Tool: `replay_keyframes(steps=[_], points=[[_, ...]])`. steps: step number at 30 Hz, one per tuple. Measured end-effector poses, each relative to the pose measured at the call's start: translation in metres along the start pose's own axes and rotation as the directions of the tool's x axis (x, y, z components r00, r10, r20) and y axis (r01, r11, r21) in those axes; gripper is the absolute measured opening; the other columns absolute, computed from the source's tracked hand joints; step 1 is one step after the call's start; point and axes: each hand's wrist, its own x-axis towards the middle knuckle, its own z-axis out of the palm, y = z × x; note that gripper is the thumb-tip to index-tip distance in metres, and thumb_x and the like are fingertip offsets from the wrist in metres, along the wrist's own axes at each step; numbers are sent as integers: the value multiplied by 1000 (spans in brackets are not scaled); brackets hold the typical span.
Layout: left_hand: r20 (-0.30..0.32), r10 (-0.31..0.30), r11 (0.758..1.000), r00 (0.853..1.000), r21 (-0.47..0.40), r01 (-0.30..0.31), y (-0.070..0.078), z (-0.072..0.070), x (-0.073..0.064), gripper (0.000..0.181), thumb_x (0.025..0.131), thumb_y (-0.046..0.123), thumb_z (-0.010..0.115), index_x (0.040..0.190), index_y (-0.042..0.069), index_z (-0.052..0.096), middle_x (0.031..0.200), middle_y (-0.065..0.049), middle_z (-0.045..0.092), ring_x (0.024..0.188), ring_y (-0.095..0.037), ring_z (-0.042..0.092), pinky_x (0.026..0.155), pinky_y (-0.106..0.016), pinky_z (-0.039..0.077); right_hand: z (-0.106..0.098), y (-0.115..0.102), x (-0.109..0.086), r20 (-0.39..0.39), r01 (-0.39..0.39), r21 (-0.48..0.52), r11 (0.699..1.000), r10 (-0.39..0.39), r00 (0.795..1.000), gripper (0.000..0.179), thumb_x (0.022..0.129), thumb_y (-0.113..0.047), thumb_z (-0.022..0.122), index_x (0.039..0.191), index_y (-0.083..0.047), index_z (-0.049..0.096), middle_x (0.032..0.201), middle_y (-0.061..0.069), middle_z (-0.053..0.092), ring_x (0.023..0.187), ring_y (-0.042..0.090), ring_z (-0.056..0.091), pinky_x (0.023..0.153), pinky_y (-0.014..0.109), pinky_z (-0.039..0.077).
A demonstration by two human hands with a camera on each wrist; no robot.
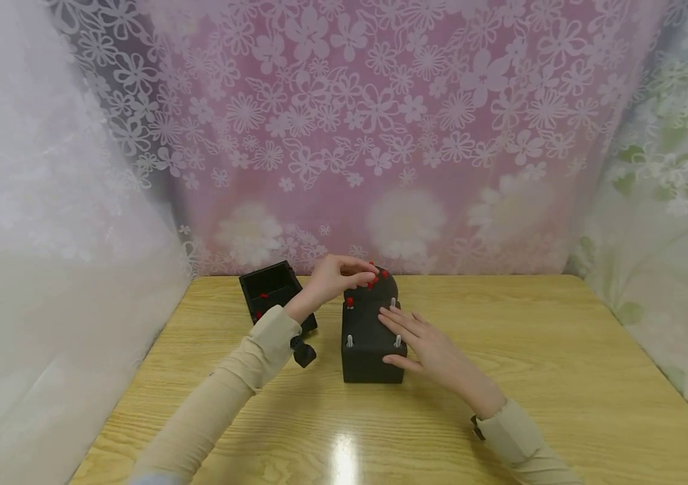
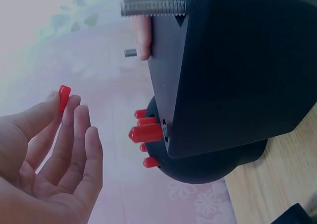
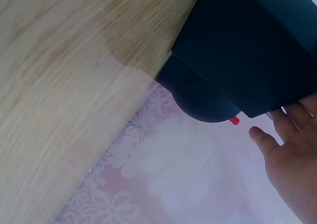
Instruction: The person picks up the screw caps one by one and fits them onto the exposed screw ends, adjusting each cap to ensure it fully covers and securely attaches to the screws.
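Note:
My left hand (image 1: 339, 275) is raised over the rounded black part (image 1: 389, 291) and pinches a small red cap (image 2: 64, 96) between thumb and fingertips. That part stands at the far end of a black block (image 1: 372, 367) and carries several red caps. Threaded metal studs (image 1: 350, 341) rise near the block's corners. Only the far left stud wears a red cap (image 1: 350, 302); the other three are bare. With fingers extended, my right hand (image 1: 434, 347) rests on the block's right side, fingertips on its top and thumb near the front right stud.
Left of the block, partly behind my left forearm, lies an open black box (image 1: 271, 277) with red pieces (image 1: 264, 296) inside. The wooden table (image 1: 501, 323) ends at a pink floral curtain (image 1: 331, 135), with pale curtains on both sides.

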Motion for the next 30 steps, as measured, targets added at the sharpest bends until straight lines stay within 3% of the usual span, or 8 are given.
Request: replay_keyframes(steps=[4,9,15,22,30], points=[[-30,38,992,999,119,-35,2,11,7,24,98,24,70,118,15,77,108,-5,77,94,-25,73,83,-38,60,3,9,-1,-13,9,1,1000,-9,1000,75,94,-42,70,153,-3,44,157,15,43,143,34,43,112,61,37],[-59,37,966,998,256,-20,5,24,13,22,97,29,72,116,19,77,105,3,77,90,-13,73,74,-29,59,4,16,1,-11,20,7,1000,-20,1000,76,93,-40,73,153,-4,43,157,15,42,144,33,42,113,60,36],[-58,52,940,997,340,-29,6,38,21,14,95,28,73,105,19,74,97,5,76,87,-8,71,82,-30,57,5,25,3,-13,34,-2,999,-34,999,75,94,-40,72,153,-4,44,156,15,44,143,32,43,113,58,37],[-32,95,901,995,428,-72,6,45,21,11,94,27,75,103,20,76,97,6,76,85,-7,69,78,-26,57,5,27,3,-24,37,-8,999,-37,999,74,95,-44,69,153,-5,45,156,14,45,142,31,45,113,58,38],[-25,132,890,991,443,-107,3,47,22,11,93,24,75,103,20,77,98,5,77,86,-7,71,77,-25,57,7,28,2,-7,15,2,1000,-15,1000,75,94,-44,70,154,-7,44,158,13,43,144,29,43,115,57,36]])
